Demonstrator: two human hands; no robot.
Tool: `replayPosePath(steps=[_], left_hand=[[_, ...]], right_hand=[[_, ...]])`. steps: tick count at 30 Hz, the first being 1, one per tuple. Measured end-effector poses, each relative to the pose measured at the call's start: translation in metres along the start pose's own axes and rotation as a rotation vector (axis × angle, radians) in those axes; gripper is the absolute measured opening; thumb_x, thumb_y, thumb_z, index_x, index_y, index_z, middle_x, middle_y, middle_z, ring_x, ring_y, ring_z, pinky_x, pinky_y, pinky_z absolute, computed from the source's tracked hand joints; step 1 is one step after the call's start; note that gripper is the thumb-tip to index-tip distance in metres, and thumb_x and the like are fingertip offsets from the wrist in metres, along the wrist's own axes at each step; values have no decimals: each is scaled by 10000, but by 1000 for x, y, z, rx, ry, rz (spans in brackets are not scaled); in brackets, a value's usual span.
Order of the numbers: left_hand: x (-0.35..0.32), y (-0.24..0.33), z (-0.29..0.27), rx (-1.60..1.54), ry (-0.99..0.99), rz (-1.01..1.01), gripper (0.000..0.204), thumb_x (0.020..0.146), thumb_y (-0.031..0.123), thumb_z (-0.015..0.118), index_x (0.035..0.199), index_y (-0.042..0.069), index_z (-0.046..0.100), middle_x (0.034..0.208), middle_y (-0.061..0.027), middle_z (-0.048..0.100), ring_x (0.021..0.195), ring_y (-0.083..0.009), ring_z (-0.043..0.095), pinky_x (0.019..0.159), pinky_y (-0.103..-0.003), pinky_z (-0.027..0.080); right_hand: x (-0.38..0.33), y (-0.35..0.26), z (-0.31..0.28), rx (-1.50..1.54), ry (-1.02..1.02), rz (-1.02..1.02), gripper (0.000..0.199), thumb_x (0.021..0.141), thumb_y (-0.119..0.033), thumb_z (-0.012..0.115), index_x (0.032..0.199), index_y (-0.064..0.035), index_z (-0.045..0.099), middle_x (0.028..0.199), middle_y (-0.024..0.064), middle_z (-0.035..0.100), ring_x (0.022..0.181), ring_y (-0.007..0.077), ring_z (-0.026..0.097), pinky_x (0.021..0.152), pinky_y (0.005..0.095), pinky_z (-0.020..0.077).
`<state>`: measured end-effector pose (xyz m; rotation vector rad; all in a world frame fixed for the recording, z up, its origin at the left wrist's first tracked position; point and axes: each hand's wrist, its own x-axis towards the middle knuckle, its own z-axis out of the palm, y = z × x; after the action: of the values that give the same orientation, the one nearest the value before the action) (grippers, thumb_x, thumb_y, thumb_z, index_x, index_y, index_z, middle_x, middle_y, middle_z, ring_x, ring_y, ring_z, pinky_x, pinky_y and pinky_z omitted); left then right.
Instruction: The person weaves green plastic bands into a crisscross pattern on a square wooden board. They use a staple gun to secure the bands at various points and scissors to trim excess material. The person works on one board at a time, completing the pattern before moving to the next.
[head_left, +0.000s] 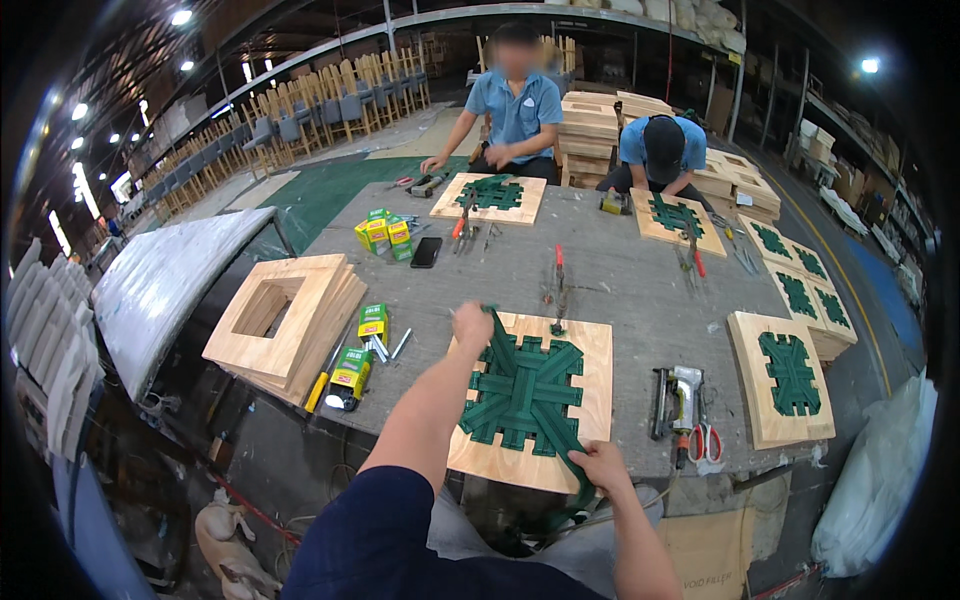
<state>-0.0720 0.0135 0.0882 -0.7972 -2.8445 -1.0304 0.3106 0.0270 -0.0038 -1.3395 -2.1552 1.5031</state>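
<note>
The right hand, nearer the body, is pinching a green strap that is slanting away leftward over the webbing on a wooden board, while the left hand is gripping another green length at the board's far-left corner.

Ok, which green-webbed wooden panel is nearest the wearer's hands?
The front middle panel, its green webbing between left hand and right hand; others lie farther.

Eight webbed panels — one phone — two co-workers, one dog
</note>
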Motion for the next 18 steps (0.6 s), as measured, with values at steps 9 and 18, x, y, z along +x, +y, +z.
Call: replayPosePath(steps=[9, 18], left_hand=[[-20, -13, 7, -147, -384, -23, 392, 897, 373, 755, 1146, 70, 754, 951, -194, 760, 923, -372, 735, 823, -479, 564], [10, -25, 5, -305, -315, -191, 435, 865, 415, 787, 1104, 52, 779, 867, -181, 762, 770, -302, 754, 768, -425, 586]], right_hand=[[-46, 31, -55, -207, 68, -88, 276, 841, -228, 795, 900, 22, 693, 795, 147, 726, 712, 242, 703, 674, 378, 541], [-53, 22, -38, 29, 101, -68, 249, 875, -185, 791, 870, 39, 682, 726, 120, 703, 643, 171, 660, 589, 340, 511]])
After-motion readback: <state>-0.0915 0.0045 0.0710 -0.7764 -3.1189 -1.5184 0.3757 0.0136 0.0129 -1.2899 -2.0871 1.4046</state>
